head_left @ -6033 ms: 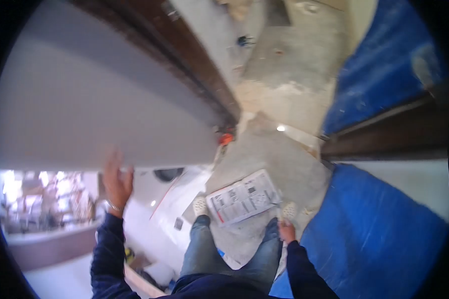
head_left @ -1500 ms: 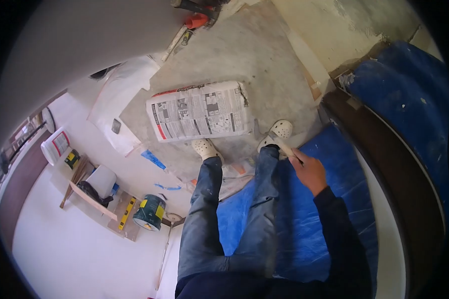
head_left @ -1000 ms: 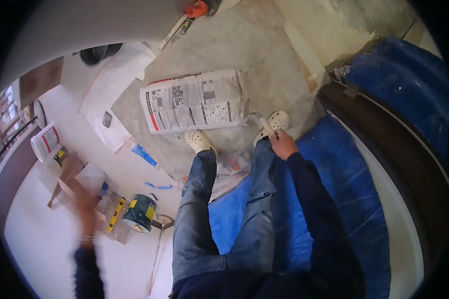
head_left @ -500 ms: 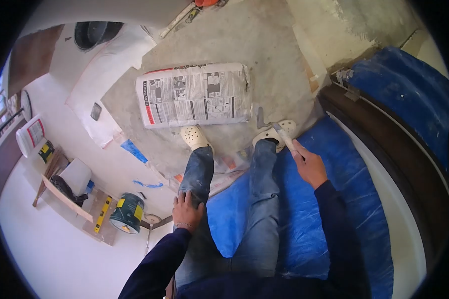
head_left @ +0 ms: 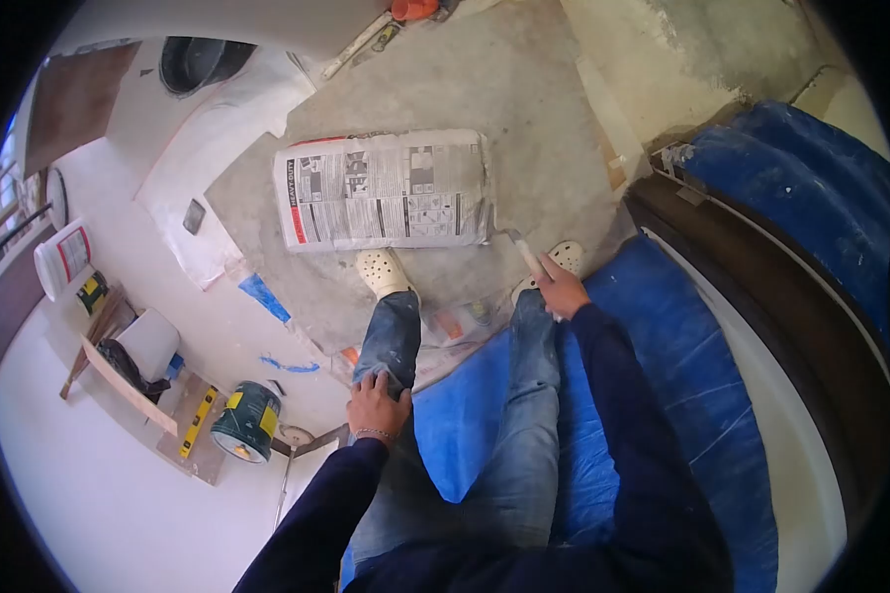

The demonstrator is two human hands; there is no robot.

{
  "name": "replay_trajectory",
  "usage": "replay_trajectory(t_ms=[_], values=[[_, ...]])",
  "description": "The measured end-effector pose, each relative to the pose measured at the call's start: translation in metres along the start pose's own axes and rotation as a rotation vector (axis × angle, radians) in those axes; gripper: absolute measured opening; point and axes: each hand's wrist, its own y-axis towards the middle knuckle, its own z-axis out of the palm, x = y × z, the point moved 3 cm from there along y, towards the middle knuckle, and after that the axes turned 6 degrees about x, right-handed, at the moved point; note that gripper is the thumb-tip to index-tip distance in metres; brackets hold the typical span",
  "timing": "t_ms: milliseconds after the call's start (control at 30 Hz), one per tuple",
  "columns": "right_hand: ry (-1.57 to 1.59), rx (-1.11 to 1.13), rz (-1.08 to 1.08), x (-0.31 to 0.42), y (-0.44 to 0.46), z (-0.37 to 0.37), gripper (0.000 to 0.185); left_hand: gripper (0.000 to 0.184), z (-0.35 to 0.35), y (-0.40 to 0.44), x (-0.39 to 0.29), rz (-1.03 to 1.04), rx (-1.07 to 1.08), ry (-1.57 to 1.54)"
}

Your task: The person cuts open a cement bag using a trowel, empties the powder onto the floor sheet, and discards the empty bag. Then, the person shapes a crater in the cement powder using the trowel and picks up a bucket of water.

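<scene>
Cream-handled tool [head_left: 525, 249] in closed right hand [head_left: 562, 289], loosely spread left hand [head_left: 377, 407] on jeans [head_left: 389, 334].

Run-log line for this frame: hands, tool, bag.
left hand: on left trouser leg | right hand: holding hand tool | hand tool: tip beside printed bag, contact unclear | printed bag: lying on floor

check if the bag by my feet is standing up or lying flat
Lying flat: the bag is on the floor, its broad printed side facing up at the camera.
</scene>
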Motion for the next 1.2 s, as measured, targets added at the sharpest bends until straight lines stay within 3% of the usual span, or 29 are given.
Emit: replay_trajectory(t_ms=[33,100,167,267,367,433,500,567,600,700,767,900,967,1033,1200], values=[[0.243,0.132,0.129,0.003,-0.014,-0.006,0.047,0.055,0.001,0.001,-0.003,-0.003,0.013,-0.001],[0.290,0.094,0.217,-0.012,-0.037,-0.007,0.043,0.055,0.004,-0.003,-0.004,-0.003,0.042,0.002],[-0.113,-0.280,-0.181,-0.014,-0.062,-0.018,0.038,0.052,0.006,-0.002,-0.005,-0.014,0.013,0.021],[0.022,-0.326,-0.295,0.001,-0.114,-0.036,0.034,0.054,0.004,0.000,-0.003,-0.016,0.010,0.009],[0.075,-0.249,-0.189,0.040,-0.137,-0.047,0.031,0.054,0.005,0.000,0.000,-0.015,0.022,-0.004],[-0.034,-0.302,-0.300,0.042,-0.086,-0.024,0.032,0.054,0.011,0.002,0.005,-0.013,0.018,0.022],[-0.304,-0.258,-0.104,0.049,0.014,0.011,0.034,0.054,0.020,-0.004,0.006,-0.017,0.039,0.057],[-0.329,-0.285,0.046,0.058,0.011,0.030,0.037,0.053,0.013,0.003,0.009,-0.012,0.067,0.003],[-0.342,-0.263,0.067,0.046,-0.007,0.038,0.037,0.053,0.012,-0.001,0.008,0.008,-0.029,-0.011],[-0.237,-0.307,0.029,0.037,0.020,0.022,0.037,0.052,0.013,-0.002,0.004,0.015,-0.045,0.009],[-0.105,-0.246,-0.145,0.010,0.027,-0.016,0.037,0.049,0.010,-0.005,0.003,0.007,-0.063,-0.007],[-0.167,-0.270,-0.281,-0.021,0.072,-0.069,0.036,0.048,0.013,0.000,0.006,-0.005,-0.031,-0.014],[-0.022,-0.143,-0.164,-0.013,0.053,-0.065,0.036,0.048,0.015,-0.006,0.010,-0.006,-0.015,-0.013],[-0.300,-0.204,-0.082,-0.008,0.022,-0.038,0.036,0.049,0.015,-0.003,0.010,0.013,-0.026,-0.019],[0.001,-0.357,-0.218,0.019,-0.127,-0.010,0.037,0.051,0.007,-0.002,0.009,-0.009,0.017,-0.033]])
